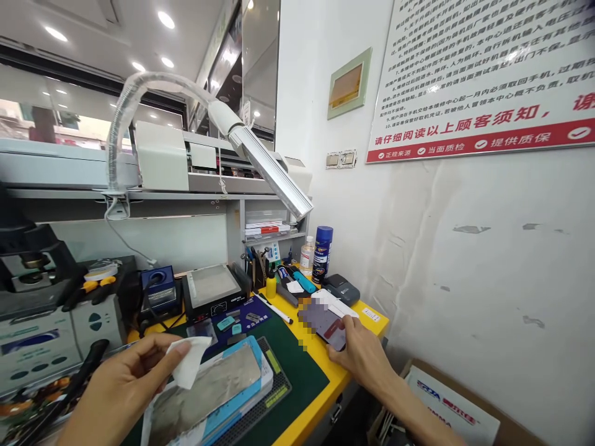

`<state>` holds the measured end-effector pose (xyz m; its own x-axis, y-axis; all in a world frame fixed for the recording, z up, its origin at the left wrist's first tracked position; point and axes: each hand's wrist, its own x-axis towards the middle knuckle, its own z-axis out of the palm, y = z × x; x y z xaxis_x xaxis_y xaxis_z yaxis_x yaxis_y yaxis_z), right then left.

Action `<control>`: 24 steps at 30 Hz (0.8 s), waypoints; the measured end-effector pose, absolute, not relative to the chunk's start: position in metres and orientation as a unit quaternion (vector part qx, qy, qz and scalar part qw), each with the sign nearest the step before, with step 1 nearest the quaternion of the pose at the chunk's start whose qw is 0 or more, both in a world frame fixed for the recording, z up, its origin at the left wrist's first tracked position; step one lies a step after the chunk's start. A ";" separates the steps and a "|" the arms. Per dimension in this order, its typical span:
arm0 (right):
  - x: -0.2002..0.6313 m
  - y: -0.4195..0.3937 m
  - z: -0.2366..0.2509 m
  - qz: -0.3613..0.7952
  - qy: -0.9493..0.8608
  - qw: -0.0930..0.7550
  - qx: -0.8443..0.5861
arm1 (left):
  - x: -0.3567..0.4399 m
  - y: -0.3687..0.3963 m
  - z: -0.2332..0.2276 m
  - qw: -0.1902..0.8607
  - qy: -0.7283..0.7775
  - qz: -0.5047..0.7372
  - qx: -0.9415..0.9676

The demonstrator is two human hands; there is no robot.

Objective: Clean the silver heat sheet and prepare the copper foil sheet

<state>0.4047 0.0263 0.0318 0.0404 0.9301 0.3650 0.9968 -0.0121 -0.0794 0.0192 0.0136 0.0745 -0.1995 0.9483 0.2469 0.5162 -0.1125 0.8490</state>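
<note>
phone (329, 327), spray can (322, 255) behind, lamp (275, 170) above

A creased white tissue (191, 367) hangs pinched in midair. The phone (325, 322), its dark screen up, is over the yellow tabletop (310, 409).

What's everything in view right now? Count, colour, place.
Desk: one, yellow, centre front
Mat: one, green, on desk
Box: one, blue-white with grey top, over mat
Phone: one, greyish screen, in right hand
Tissue: one, white, in left hand
Hotplate: one, black and silver, behind mat
Control unit: one, blue, left of hotplate
Pen-like tool: one, white, left of phone
Small bottle: one, yellow, behind pen-like tool
Spray can: one, black-blue, back of desk
Lamp: one, silver, above desk
Poster: one, white-red, right wall
Carton: one, white, lower right
Loose parts: count unclear, mixed, lower left
Left hand: one, bare, lower left
Right hand: one, bare, at phone
</note>
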 end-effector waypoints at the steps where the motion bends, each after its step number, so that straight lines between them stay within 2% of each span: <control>1: 0.404 0.030 0.033 -0.116 -0.685 0.159 -0.701 | 0.019 0.013 0.075 0.269 0.611 0.454 0.590; 4: 0.401 0.048 0.039 -0.149 -0.683 0.154 -0.698 | 0.020 0.010 0.077 0.325 0.596 0.449 0.580; 12: 0.380 0.105 0.047 -0.194 -0.676 0.129 -0.699 | 0.028 0.005 0.088 0.299 0.594 0.471 0.579; 24: 0.359 0.114 0.030 -0.184 -0.679 0.105 -0.703 | 0.030 0.003 0.087 0.305 0.594 0.452 0.592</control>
